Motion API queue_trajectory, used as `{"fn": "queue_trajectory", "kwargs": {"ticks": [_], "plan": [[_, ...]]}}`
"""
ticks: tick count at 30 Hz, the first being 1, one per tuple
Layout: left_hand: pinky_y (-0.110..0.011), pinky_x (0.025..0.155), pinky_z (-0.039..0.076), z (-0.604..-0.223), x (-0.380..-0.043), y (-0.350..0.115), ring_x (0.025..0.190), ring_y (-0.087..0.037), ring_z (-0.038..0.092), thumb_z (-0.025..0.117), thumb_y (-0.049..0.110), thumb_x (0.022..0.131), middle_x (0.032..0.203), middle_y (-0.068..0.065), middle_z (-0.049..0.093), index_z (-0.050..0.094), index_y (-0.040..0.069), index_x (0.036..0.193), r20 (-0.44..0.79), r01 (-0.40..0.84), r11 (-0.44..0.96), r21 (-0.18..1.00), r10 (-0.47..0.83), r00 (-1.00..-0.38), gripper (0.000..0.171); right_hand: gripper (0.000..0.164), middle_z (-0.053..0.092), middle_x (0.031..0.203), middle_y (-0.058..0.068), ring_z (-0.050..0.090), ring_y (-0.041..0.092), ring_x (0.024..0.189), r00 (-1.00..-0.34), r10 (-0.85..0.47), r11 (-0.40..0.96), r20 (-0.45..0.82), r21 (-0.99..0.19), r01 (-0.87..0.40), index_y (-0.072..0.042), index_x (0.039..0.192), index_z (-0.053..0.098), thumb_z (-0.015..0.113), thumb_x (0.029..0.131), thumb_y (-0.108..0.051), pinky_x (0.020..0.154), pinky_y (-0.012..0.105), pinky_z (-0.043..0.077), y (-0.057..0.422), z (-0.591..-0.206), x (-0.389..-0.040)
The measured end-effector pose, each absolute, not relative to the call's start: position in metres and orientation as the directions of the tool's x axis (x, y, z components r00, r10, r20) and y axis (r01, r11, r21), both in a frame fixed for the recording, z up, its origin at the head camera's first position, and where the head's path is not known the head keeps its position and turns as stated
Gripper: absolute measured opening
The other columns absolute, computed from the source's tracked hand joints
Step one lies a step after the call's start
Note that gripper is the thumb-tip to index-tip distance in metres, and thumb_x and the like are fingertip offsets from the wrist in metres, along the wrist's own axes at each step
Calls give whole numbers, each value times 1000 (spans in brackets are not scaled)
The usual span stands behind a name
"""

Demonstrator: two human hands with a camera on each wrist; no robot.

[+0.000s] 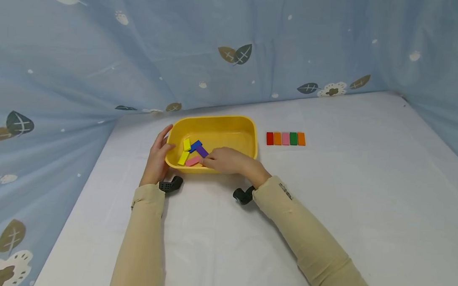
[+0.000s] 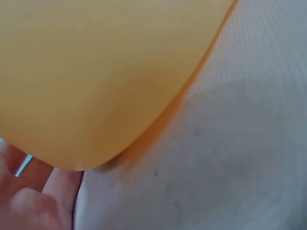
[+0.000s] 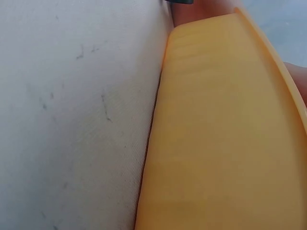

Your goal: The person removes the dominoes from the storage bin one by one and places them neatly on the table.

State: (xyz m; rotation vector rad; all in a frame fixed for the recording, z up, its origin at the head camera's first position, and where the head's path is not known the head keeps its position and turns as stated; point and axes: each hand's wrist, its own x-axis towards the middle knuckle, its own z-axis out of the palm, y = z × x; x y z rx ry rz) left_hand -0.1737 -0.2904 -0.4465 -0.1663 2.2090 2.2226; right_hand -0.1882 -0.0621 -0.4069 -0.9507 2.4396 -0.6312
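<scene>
A yellow plastic tub point(image 1: 229, 123) stands on the white-covered table, with my left hand point(image 1: 157, 159) holding its left end, thumb at the rim and fingers along the outer wall. In the left wrist view part of that hand point(image 2: 41, 201) shows under the tub's wall point(image 2: 120, 86). My right hand point(image 1: 230, 160) reaches over the front rim into the tub, fingertips down beside a pink block point(image 1: 193, 160); what they pinch, if anything, is hidden. Around them lie yellow blocks point(image 1: 183, 158), a blue block point(image 1: 195, 146) and a purple block point(image 1: 202, 151). The right wrist view mostly shows the tub's outer wall point(image 3: 225, 124).
Right of the tub stretches a straight row of several small blocks: red point(image 1: 270, 138), orange point(image 1: 277, 139), pink point(image 1: 285, 139), green point(image 1: 293, 139) and another orange one point(image 1: 301, 139). A blue patterned curtain point(image 1: 194, 45) hangs behind the white table point(image 1: 364, 173) and at its sides.
</scene>
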Motion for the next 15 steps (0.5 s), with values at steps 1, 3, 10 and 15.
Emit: {"fn": "queue_trajectory", "kwargs": {"ticks": [1, 3, 10, 15], "plan": [[-34, 94, 39, -447, -174, -290, 122, -23, 37, 43, 11, 89, 139, 2, 33, 32, 35, 137, -76, -76, -9, 997, -74, -994, 55, 40, 47, 70, 0, 50, 15, 73, -662, -710, 660, -241, -557, -505, -16, 77, 62, 36, 92, -42, 67, 28, 38, -62, -407, -189], [-33, 93, 39, -447, -174, -290, 122, -23, 37, 43, 11, 89, 139, 2, 33, 32, 35, 137, -73, -73, -3, 997, -77, -994, 55, 39, 44, 66, -1, 50, 15, 73, -659, -708, 663, -254, -560, -497, -17, 81, 62, 37, 91, -44, 67, 28, 38, -61, -407, -190], [-30, 90, 41, -449, -176, -290, 121, -24, 38, 43, 12, 89, 138, 1, 33, 34, 40, 134, -77, -78, 9, 997, -87, -993, 54, 41, 37, 58, -2, 42, 13, 60, -649, -727, 619, -224, -622, -479, -11, 74, 61, 42, 90, -43, 56, 25, 32, -57, -407, -192], [-33, 91, 40, -447, -174, -291, 121, -24, 38, 44, 13, 89, 138, 2, 33, 33, 39, 135, -85, -88, 28, 996, -90, -992, 54, 22, 56, 73, -9, 49, 10, 72, -647, -738, 561, -190, -706, -433, -20, 85, 68, 53, 88, -34, 68, 22, 40, -56, -408, -195]]}}
